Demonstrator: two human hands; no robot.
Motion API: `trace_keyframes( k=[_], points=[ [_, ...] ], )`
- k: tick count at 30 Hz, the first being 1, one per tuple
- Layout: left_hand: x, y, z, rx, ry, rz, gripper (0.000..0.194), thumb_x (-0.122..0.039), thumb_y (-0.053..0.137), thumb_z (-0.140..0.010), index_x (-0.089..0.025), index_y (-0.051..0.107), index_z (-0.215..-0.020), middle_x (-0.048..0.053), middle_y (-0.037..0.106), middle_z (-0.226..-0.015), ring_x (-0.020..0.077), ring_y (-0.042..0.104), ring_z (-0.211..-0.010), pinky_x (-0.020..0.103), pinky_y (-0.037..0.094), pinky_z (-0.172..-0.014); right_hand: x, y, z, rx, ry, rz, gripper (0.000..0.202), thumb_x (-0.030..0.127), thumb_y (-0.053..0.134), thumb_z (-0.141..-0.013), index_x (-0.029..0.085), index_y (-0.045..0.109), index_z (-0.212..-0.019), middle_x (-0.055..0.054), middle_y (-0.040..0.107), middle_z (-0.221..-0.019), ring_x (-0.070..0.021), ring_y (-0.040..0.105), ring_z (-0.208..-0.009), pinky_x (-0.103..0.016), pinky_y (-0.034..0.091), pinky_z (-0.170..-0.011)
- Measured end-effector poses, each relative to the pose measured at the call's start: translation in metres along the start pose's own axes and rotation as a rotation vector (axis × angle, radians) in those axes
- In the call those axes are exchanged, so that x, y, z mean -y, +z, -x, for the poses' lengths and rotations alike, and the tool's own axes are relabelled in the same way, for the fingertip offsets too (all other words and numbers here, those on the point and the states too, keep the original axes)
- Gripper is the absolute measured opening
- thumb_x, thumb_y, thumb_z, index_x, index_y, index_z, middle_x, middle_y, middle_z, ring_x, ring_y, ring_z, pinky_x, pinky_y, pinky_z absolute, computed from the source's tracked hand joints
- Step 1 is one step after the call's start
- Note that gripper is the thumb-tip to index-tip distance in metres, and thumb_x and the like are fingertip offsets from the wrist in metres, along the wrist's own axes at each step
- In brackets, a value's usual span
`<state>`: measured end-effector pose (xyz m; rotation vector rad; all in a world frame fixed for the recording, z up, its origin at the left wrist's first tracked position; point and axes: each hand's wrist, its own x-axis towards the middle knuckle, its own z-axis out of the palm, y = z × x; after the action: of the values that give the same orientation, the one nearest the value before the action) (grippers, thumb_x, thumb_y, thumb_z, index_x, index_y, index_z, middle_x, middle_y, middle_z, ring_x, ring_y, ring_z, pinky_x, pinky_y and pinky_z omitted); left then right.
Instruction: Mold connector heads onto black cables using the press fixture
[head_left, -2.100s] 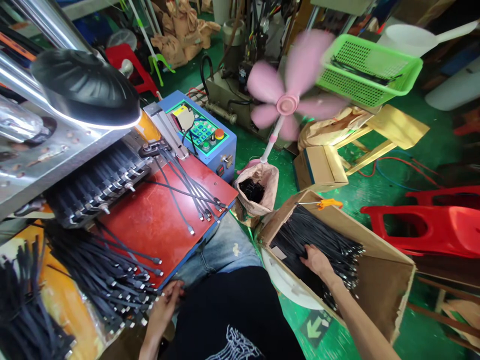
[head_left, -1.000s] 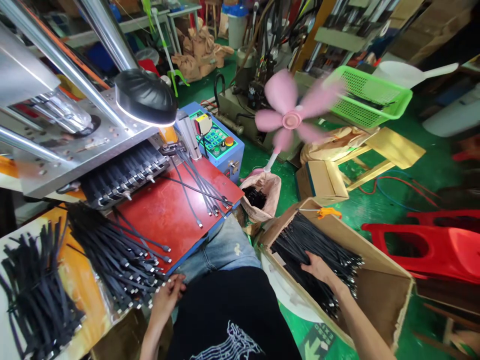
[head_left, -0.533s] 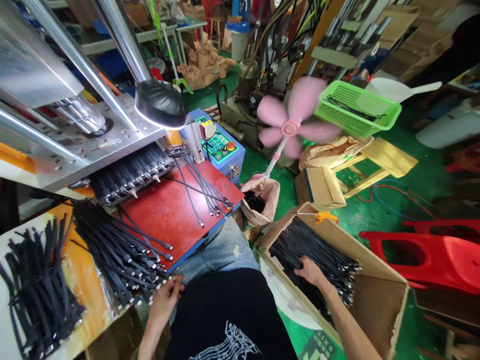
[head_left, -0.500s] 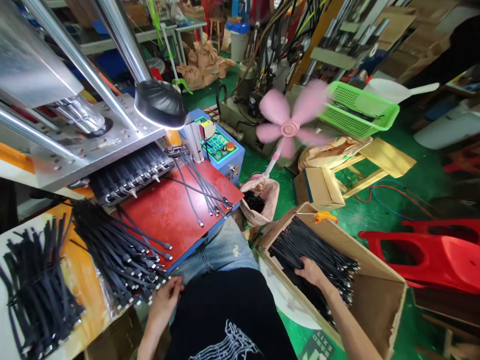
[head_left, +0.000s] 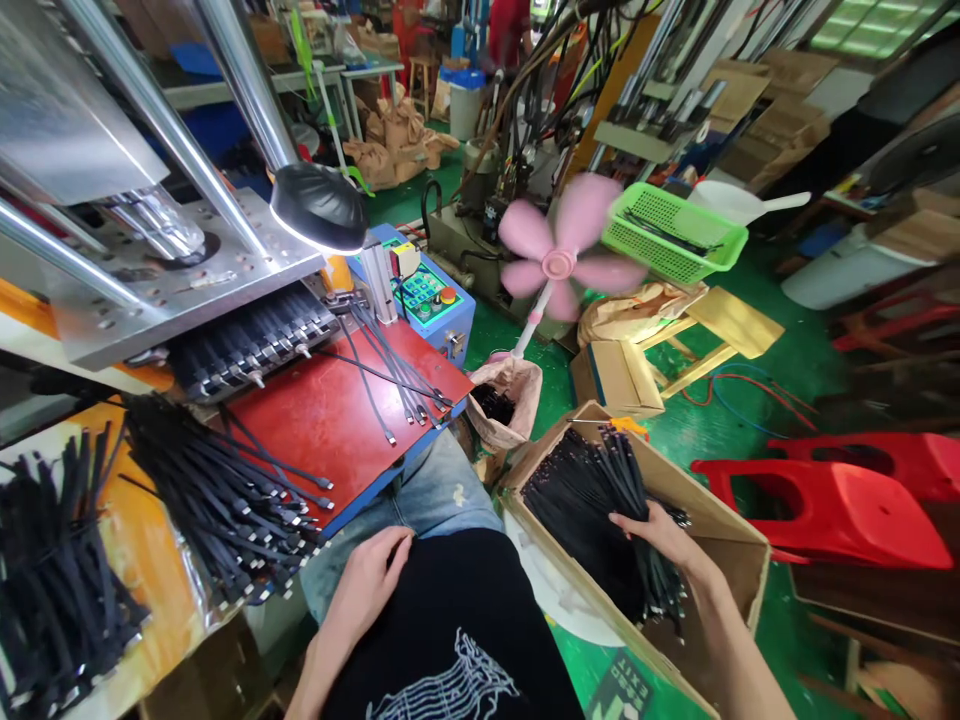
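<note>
My right hand (head_left: 654,535) is wrapped round a bundle of black USB cables (head_left: 626,470) inside an open cardboard box (head_left: 739,545) on my right. More black cables (head_left: 574,520) lie under and beside the bundle. Resting near my lap, my left hand (head_left: 375,572) holds nothing, its thumb apart from loosely bent fingers. To its left, a heap of black cables (head_left: 225,490) with metal plugs fans over the edge of the red work surface (head_left: 330,410). A few single cables (head_left: 409,375) lie across that surface.
A press (head_left: 210,270) with cables in its mould (head_left: 247,340) stands at left under a black lamp (head_left: 319,205). Beyond are a blue control box (head_left: 442,310), a spinning pink fan (head_left: 557,264) and a green basket (head_left: 675,235). Red stools (head_left: 847,510) stand at right.
My right hand has gathered a bundle of cables and lifted it partly from the pile, shifting it right. My left hand has drawn away from the cable heap towards my lap. The view has shifted slightly.
</note>
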<state>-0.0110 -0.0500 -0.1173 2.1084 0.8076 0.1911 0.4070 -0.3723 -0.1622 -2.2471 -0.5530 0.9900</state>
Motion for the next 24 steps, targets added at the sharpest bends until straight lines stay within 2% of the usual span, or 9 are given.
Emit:
trace_keyframes(
  k=[3,8,11,14,16,21,24],
  points=[
    [-0.011,0.002,-0.012,0.030,0.100,-0.021,0.034,-0.037,0.046,-0.107,-0.023,0.077,-0.103,0.008,0.084,-0.101,0.0239,0.081,-0.092,0.031,0.064,-0.086,0.012,-0.022,0.015,-0.094,-0.003,-0.058,0.051,0.070,0.077,-0.067,0.024,0.058,-0.058,-0.003,0.062,-0.057,-0.0187,0.055,-0.056,-0.033,0.048,-0.057],
    [-0.020,0.011,-0.025,0.084,0.187,-0.023,0.033,-0.033,0.045,-0.106,-0.022,0.076,-0.102,0.008,0.083,-0.098,0.0229,0.080,-0.089,0.031,0.063,-0.084,0.026,-0.064,0.049,-0.247,-0.042,-0.156,0.055,0.075,0.083,-0.064,0.023,0.064,-0.062,-0.006,0.068,-0.064,-0.0236,0.064,-0.066,-0.036,0.056,-0.068],
    [-0.022,0.016,-0.030,0.114,0.223,-0.016,0.032,-0.032,0.045,-0.107,-0.022,0.075,-0.101,0.007,0.082,-0.096,0.0217,0.079,-0.087,0.030,0.063,-0.084,0.037,-0.082,0.070,-0.316,-0.076,-0.207,0.059,0.079,0.085,-0.065,0.023,0.066,-0.066,-0.006,0.067,-0.063,-0.0239,0.065,-0.066,-0.037,0.057,-0.071],
    [-0.022,0.018,-0.033,0.131,0.241,-0.011,0.030,-0.031,0.046,-0.107,-0.021,0.074,-0.101,0.007,0.082,-0.096,0.0215,0.079,-0.087,0.029,0.061,-0.083,0.051,-0.093,0.086,-0.380,-0.125,-0.249,0.057,0.079,0.084,-0.072,0.024,0.066,-0.072,-0.003,0.064,-0.063,-0.0214,0.062,-0.063,-0.036,0.056,-0.068],
    [-0.024,0.018,-0.035,0.138,0.246,-0.008,0.030,-0.030,0.046,-0.107,-0.021,0.074,-0.101,0.007,0.082,-0.096,0.0216,0.079,-0.087,0.029,0.061,-0.083,0.062,-0.097,0.094,-0.412,-0.168,-0.263,0.055,0.077,0.083,-0.076,0.026,0.062,-0.069,-0.002,0.059,-0.061,-0.0204,0.059,-0.062,-0.037,0.054,-0.067],
    [-0.031,0.019,-0.040,0.164,0.250,0.010,0.029,-0.029,0.047,-0.107,-0.021,0.074,-0.102,0.007,0.081,-0.097,0.0214,0.078,-0.088,0.029,0.060,-0.084,0.096,-0.106,0.105,-0.478,-0.275,-0.281,0.060,0.078,0.084,-0.074,0.029,0.050,-0.065,0.002,0.045,-0.054,-0.0181,0.047,-0.053,-0.038,0.047,-0.058],
    [-0.037,0.020,-0.044,0.185,0.256,0.038,0.030,-0.029,0.047,-0.107,-0.020,0.075,-0.101,0.008,0.081,-0.096,0.0222,0.077,-0.088,0.030,0.060,-0.084,0.115,-0.110,0.109,-0.516,-0.317,-0.266,0.064,0.086,0.075,-0.077,0.030,0.047,-0.066,0.005,0.037,-0.050,-0.0158,0.039,-0.046,-0.038,0.041,-0.052]
  ],
)
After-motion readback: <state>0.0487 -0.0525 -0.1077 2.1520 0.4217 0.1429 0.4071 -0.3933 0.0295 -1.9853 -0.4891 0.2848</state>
